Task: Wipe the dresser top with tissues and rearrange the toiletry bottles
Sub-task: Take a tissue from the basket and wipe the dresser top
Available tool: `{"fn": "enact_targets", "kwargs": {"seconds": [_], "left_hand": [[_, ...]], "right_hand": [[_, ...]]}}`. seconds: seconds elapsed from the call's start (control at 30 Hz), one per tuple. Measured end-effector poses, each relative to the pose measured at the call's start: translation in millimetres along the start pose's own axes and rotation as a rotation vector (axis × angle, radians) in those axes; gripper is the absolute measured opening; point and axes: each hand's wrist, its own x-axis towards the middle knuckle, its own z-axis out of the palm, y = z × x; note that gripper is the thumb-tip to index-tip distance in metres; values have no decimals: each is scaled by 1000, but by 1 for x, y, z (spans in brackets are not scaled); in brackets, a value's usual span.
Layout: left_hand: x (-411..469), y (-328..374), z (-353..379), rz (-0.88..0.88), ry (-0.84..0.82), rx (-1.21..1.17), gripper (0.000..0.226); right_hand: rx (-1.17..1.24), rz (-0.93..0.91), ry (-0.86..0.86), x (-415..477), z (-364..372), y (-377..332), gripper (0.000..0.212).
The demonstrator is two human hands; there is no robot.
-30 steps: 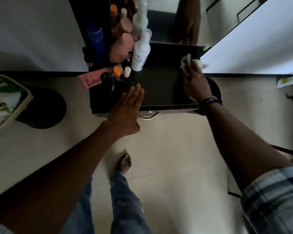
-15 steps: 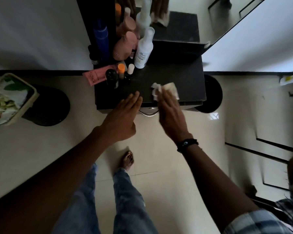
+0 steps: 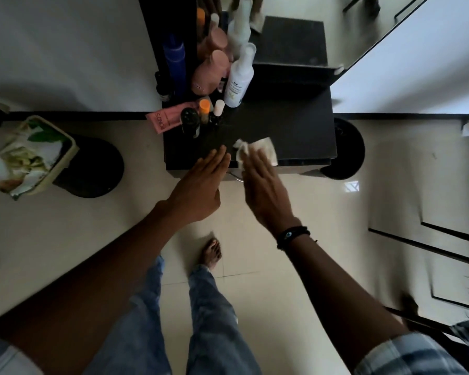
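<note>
Pale floor tiles (image 3: 255, 266) surround a small black dresser top (image 3: 295, 123) that stands against a light wall, with a mirror (image 3: 290, 39) rising at its back. At the front edge of this top, a little left of its middle, lies a crumpled white tissue (image 3: 263, 148). The right hand (image 3: 264, 190) presses flat on the tissue with straight fingers, gripping nothing, and a dark beaded bracelet (image 3: 293, 235) circles its wrist. Just beside it on the left, the left hand (image 3: 199, 190) is flat and relaxed, its fingers straight and close together, their tips over the front edge of the top; whether they touch the surface I cannot tell. Toiletry bottles crowd the back left corner: a white spray bottle (image 3: 240, 82) stands upright beside a pink bottle (image 3: 209, 74), and a tall blue bottle (image 3: 175, 63) is at the far left. Nearer the front are 3 small bottles in a row, a dark bottle (image 3: 190, 124), an orange-capped bottle (image 3: 204, 108) and a white-capped bottle (image 3: 218, 109). A pink tube (image 3: 167, 120) lies flat with its end hanging over the left edge. On the floor to the left sits a cream bin (image 3: 65, 163) holding printed wrappers, next to a round black stool (image 3: 95, 169). Another round black shape (image 3: 348, 150) shows at the right side of the dresser. Below are blue jeans (image 3: 209, 320), 1 bare foot (image 3: 211, 253) and a checked sleeve (image 3: 412, 355).
</note>
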Motion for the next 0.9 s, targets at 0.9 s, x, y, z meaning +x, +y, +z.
{"fn": "enact_targets", "kwargs": {"seconds": [0.9], "left_hand": [[-46, -54, -21, -348, 501, -471, 51]], "right_hand": [[13, -13, -72, 48, 30, -133, 47]]}}
